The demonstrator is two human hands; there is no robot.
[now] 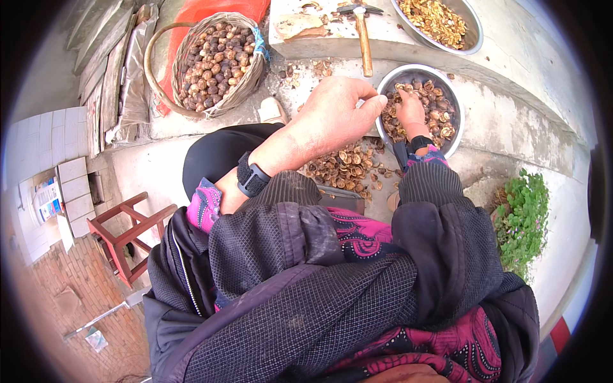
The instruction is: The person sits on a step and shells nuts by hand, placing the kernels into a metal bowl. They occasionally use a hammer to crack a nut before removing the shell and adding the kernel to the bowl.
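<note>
Currently reaching with the right hand (412, 112) into the bowl (456, 105), fingertips bent down among the cracked walnuts (440, 113); cannot tell whether pinching one or merely touching. Holding the left hand (337, 116) at the bowl's left side, thumb stretched out toward the walnuts, forefinger bent beside it; cannot tell whether gripping anything there, with the other fingers hidden. See the walnuts heaped in the bowl, under and around the right fingertips and just right of the left thumb. Find them jumbled and roundish, facing many ways. Beyond, on the ledge (415, 60), note the hammer (364, 41), handle running toward the body, head set crosswise at the far end. At far left, notice a blue-and-white label (48, 200), too small to read.
</note>
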